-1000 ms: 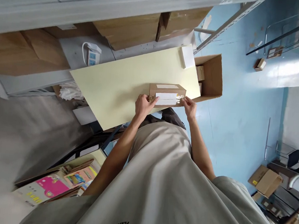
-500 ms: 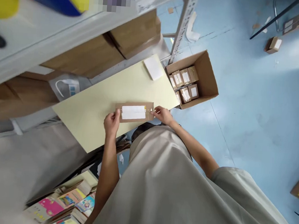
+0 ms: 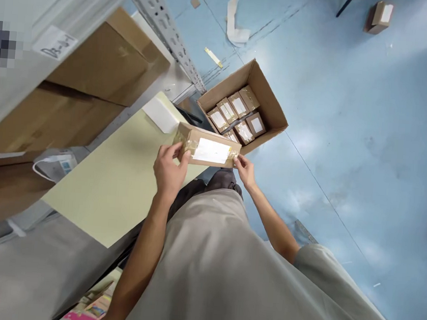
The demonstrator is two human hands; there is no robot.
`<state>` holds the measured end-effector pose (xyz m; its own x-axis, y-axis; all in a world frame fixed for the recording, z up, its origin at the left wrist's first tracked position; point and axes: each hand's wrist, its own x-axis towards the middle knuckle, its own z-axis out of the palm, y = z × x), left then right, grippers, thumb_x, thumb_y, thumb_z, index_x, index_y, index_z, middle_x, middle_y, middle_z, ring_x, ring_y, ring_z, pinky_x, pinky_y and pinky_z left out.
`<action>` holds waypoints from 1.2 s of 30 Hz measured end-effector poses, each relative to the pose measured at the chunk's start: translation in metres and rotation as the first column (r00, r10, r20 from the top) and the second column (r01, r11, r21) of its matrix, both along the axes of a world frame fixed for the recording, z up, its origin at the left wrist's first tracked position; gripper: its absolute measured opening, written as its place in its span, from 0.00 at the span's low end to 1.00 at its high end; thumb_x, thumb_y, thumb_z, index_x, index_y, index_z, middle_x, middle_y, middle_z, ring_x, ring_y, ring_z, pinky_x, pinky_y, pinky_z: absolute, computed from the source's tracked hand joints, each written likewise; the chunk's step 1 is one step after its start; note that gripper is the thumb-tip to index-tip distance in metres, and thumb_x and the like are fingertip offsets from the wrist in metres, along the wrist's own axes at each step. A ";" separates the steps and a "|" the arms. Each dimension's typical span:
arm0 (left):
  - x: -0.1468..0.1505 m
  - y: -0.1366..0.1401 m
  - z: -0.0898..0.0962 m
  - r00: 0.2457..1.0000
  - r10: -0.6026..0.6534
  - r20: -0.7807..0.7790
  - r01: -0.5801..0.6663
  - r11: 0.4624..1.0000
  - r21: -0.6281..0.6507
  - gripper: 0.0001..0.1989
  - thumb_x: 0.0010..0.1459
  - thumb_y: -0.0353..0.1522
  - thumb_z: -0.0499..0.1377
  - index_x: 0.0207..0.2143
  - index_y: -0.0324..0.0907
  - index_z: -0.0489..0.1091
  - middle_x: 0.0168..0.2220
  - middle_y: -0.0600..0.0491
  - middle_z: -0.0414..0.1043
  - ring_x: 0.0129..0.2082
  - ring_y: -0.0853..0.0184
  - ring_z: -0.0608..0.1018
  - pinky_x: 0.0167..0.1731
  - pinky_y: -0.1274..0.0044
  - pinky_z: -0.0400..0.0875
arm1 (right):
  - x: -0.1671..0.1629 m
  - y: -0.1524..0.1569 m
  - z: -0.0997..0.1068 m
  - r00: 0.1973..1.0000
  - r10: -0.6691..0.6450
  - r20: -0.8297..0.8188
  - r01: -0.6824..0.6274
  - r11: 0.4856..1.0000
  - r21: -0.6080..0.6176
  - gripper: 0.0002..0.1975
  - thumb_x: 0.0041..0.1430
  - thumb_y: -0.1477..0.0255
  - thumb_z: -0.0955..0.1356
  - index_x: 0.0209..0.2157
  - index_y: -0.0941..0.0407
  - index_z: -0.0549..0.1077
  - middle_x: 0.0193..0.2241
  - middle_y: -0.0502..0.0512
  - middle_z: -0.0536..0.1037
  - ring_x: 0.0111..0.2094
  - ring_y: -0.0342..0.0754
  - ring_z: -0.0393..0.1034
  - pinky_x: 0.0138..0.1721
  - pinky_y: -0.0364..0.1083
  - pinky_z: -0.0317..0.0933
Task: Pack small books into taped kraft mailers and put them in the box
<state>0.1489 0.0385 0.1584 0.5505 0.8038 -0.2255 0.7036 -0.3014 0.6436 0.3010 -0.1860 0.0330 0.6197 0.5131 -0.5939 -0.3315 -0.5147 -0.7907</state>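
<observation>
A long, narrow cardboard box (image 3: pixel 191 134) with a white label and clear tape is held up between my two hands, tilted, over the right end of a pale yellow tabletop (image 3: pixel 123 182). My left hand (image 3: pixel 170 169) grips its left end, the thumb on the labelled face. At the opposite end my right hand (image 3: pixel 244 170) pinches the corner by the tape. Just beyond, a large open carton (image 3: pixel 271 103) holds several smaller labelled boxes (image 3: pixel 239 104). The held box overlaps the carton's near side in view.
A white flat item (image 3: pixel 161 112) lies at the table's far corner. To the left stands a metal shelf (image 3: pixel 168 23) with large cardboard boxes (image 3: pixel 99 62). A small box (image 3: pixel 379 17) and paper scraps (image 3: pixel 237 26) lie on the blue floor. Books (image 3: pixel 86 312) show at lower left.
The long box has been lifted off the tabletop and moved right towards the carton, tilting so its end face shows. Both hands keep hold of it. My view has shifted right.
</observation>
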 end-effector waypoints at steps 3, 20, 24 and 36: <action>0.058 -0.002 -0.009 0.988 -0.154 0.002 0.154 0.988 -0.013 0.17 0.72 0.38 0.63 0.59 0.48 0.82 0.57 0.42 0.80 0.58 0.48 0.85 0.68 0.58 0.79 | 0.017 -0.021 -0.002 0.977 -0.208 -0.042 0.209 0.978 0.027 0.39 0.67 0.35 0.70 0.58 0.56 0.82 0.59 0.65 0.88 0.58 0.61 0.85 0.58 0.56 0.83; -0.007 -0.025 -0.053 0.984 -0.104 -0.143 0.085 0.988 -0.132 0.20 0.72 0.38 0.63 0.62 0.44 0.80 0.56 0.37 0.77 0.57 0.43 0.86 0.65 0.55 0.80 | -0.004 -0.046 0.024 0.982 -0.129 0.141 0.143 0.986 -0.087 0.37 0.67 0.39 0.71 0.56 0.56 0.84 0.55 0.67 0.89 0.52 0.64 0.86 0.58 0.60 0.81; -0.051 -0.025 -0.081 0.996 0.049 -0.073 -0.063 0.977 -0.204 0.21 0.72 0.41 0.63 0.62 0.44 0.80 0.58 0.38 0.78 0.59 0.46 0.86 0.65 0.57 0.82 | -0.020 -0.037 0.034 0.986 -0.017 0.168 0.048 0.982 -0.181 0.37 0.67 0.40 0.73 0.61 0.55 0.81 0.55 0.68 0.88 0.48 0.61 0.86 0.53 0.58 0.82; -0.062 -0.044 -0.075 0.896 0.429 0.116 -0.371 0.865 -0.337 0.20 0.70 0.47 0.70 0.55 0.43 0.84 0.56 0.44 0.85 0.54 0.55 0.88 0.60 0.65 0.85 | 0.022 -0.011 0.027 0.956 0.242 0.165 -0.210 0.959 -0.192 0.39 0.64 0.32 0.72 0.54 0.54 0.78 0.52 0.65 0.86 0.47 0.57 0.84 0.52 0.56 0.83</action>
